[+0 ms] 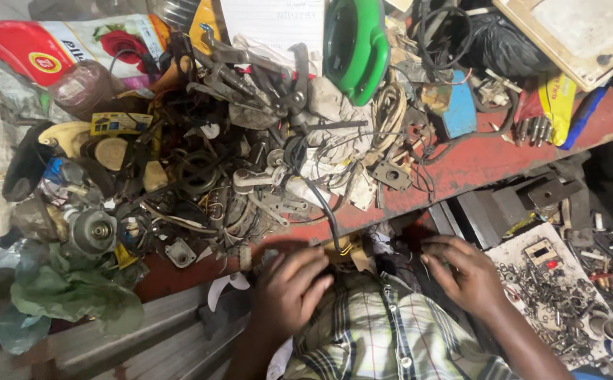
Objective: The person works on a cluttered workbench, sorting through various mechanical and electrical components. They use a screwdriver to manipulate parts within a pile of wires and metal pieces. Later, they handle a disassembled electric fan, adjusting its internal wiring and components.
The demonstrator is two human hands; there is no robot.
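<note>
My left hand [289,292] lies low at the front edge of the red workbench [475,165], fingers curled toward a small yellowish part [349,251]. A black cable [324,207] runs down from the scrap pile to that part. My right hand [461,271] rests just right of it, fingers spread and pointing left over a dark thing in my lap that I cannot make out. Whether either hand truly grips anything is hidden. My checked shirt [384,338] fills the space below both hands.
A heap of metal parts, wires and tools [236,162] covers the bench. A green plastic casing [354,46] stands at the back, and a small motor [94,231] sits at the left. A blue box [459,112] lies to the right. A tray of screws and small parts [553,295] lies beside my right hand.
</note>
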